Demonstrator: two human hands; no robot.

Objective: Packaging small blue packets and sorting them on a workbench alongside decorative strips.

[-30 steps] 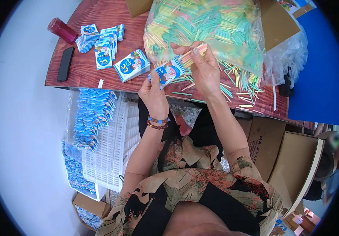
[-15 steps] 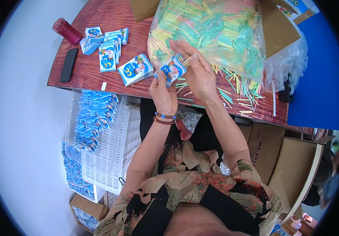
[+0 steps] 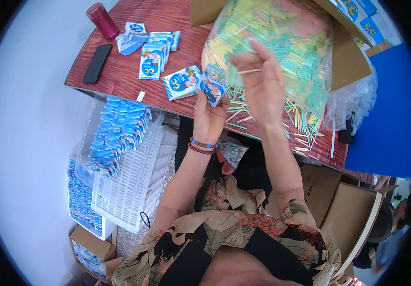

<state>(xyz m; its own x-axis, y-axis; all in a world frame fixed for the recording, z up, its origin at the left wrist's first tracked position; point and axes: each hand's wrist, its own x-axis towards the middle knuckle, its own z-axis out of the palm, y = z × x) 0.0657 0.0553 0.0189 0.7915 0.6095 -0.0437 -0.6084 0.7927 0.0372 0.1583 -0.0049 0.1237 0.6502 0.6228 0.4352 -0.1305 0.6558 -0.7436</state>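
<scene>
My left hand (image 3: 208,119) holds a small blue and white packet (image 3: 212,87) above the near edge of the wooden table (image 3: 119,76). My right hand (image 3: 260,81) is raised just to its right and pinches a thin pale stick (image 3: 249,71) between thumb and fingers. Behind my right hand lies a big clear bag (image 3: 281,43) full of green, yellow and pink sticks. More loose sticks (image 3: 296,128) are scattered on the table below the bag. Another packet (image 3: 180,82) lies flat just left of the held one.
Several more packets (image 3: 153,52) lie at the table's left, with a dark red jar (image 3: 101,20) and a black phone (image 3: 96,63). A white crate (image 3: 134,176) under the table edge holds a clear bag of packets (image 3: 115,138). Cardboard boxes (image 3: 343,209) stand at right.
My right hand has lifted from the packet and now holds a single stick clear of it. The view has shifted a little, so the table sits lower in the picture.
</scene>
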